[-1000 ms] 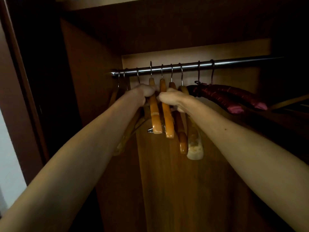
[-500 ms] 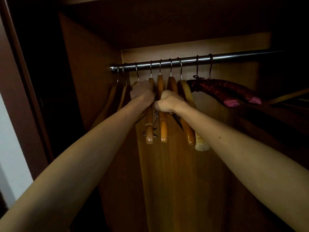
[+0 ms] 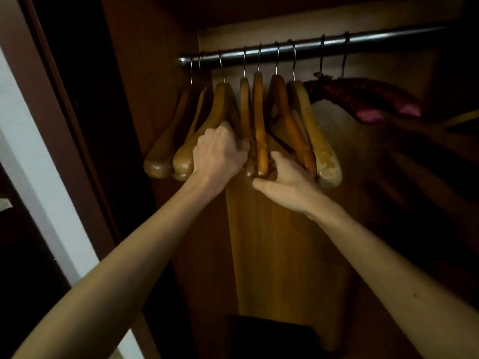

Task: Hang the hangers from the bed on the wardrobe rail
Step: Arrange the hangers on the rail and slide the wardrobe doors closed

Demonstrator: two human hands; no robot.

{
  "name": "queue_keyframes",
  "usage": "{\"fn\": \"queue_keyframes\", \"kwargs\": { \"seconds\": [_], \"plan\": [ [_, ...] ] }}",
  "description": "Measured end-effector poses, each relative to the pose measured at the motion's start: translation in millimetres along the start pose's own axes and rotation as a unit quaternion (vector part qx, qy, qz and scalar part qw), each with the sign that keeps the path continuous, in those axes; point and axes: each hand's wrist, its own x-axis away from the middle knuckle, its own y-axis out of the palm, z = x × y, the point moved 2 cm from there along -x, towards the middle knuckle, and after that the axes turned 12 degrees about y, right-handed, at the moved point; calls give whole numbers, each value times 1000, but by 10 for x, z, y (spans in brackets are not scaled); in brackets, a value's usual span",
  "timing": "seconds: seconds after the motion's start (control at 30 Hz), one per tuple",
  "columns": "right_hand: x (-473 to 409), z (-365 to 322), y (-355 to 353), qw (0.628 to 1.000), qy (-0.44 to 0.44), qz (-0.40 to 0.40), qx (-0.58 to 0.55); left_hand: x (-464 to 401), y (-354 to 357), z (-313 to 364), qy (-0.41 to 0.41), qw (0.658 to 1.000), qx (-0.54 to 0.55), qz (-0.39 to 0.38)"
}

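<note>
Head view. The rail [image 3: 324, 46] runs across the top of the wardrobe [image 3: 145, 73]. Seven wooden hangers [image 3: 259, 117] hang from it by their hooks, bunched toward its left end; two padded hangers [image 3: 363, 95] in dark red hang further right. No bed is visible, and no hanger is seen off the rail.

Left hand [image 3: 220, 151]: fingers curled round the lower arm of the third wooden hanger from the left, knuckles toward the camera, so it is grasping that hanger. Right hand [image 3: 287, 177]: fingers spread and reaching up under the ends of the two middle hangers, touching them from below; whether it has closed on one I cannot tell, as the fingertips are hidden behind the wood.

Judged step: spacing or straightening the hung hangers. All hooks visible appear seated over the rail, so this batch looks done, pending any left on the bed.

To do it well: slide each hanger along the rail by its neck rather than pulling on an arm end, which swings it and may lift the hook off. Part the two middle hangers, which hang pressed together. Keep the hooks facing one way.

Containers: the wardrobe holds the rail and hangers only in its upper part. A dark box-like shape [image 3: 272, 338] sits at the bottom; its contents cannot be seen.
</note>
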Motion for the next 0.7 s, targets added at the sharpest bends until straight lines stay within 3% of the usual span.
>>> {"fn": "queue_keyframes", "kwargs": {
  "seconds": [0.2, 0.4, 0.7],
  "plan": [
    [368, 909, 356, 995, 54, -73, -34, 936, 311, 191, -30, 991, 119, 46],
    [854, 1833, 312, 980, 163, -95, -65, 1617, 1128, 729, -39, 968, 205, -143],
    [1645, 2975, -248, 955, 294, -5, -41, 2143, 2111, 2009, 111, 898, 252, -343]
  ]
}}
